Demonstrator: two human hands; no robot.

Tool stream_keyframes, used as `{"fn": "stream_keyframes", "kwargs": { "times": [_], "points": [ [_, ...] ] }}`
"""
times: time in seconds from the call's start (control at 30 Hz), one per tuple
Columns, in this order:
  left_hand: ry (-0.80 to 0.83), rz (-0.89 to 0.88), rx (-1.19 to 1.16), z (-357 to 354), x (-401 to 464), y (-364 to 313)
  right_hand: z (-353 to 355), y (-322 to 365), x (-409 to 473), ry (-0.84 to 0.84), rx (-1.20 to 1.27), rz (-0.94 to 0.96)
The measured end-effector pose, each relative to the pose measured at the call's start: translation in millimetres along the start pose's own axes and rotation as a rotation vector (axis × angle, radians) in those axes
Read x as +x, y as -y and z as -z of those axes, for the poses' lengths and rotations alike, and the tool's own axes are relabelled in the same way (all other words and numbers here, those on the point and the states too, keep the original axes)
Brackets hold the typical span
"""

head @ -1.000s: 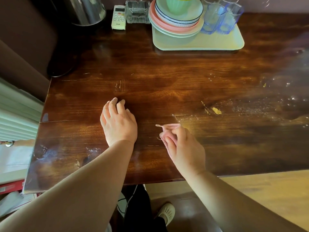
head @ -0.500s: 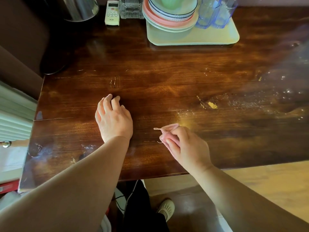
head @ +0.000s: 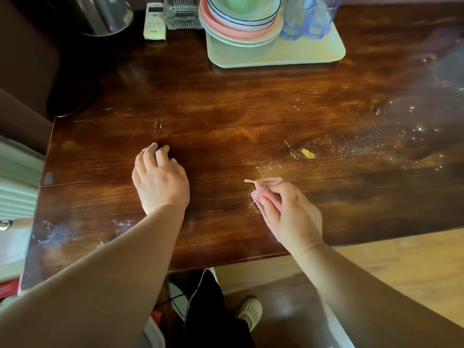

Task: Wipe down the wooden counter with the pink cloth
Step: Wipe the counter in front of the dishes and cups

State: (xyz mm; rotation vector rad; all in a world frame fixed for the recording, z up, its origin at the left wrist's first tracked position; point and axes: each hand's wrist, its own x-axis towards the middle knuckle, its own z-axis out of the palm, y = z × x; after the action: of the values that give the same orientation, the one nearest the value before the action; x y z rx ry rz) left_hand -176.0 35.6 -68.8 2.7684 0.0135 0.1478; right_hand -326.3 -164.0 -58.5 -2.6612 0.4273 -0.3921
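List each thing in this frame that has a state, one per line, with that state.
pink cloth: bunched, gripped, pressed on counter.
right hand: curled round the cloth.
left hand: resting on counter, holding nothing.
wooden counter: crumbs and dusty specks at right.
plates and bowls: stacked on tray.
tray: flat at back.

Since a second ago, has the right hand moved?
Yes. The right hand, gripping the pink cloth, slid rightward, nearer the yellow chip in the counter.
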Motion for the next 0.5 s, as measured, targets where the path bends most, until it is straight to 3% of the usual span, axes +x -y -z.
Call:
{"fn": "stream_keyframes", "kwargs": {
  "times": [0.1, 0.3, 0.43, 0.5],
  "points": [
    [0.001, 0.001, 0.003, -1, 0, 1, -3, -1, -20, -0.062, -0.005, -0.027],
    [-0.006, 0.000, 0.005, 0, 0, 0, 4, -18, -17, 0.028, -0.016, 0.201],
    [-0.001, 0.003, 0.003, 1, -1, 0, 2, 0, 15, -0.006, 0.032, 0.026],
    [-0.005, 0.001, 0.005, 1, -1, 0, 0, 1, 8, 0.020, 0.019, 0.041]
  ]
}}
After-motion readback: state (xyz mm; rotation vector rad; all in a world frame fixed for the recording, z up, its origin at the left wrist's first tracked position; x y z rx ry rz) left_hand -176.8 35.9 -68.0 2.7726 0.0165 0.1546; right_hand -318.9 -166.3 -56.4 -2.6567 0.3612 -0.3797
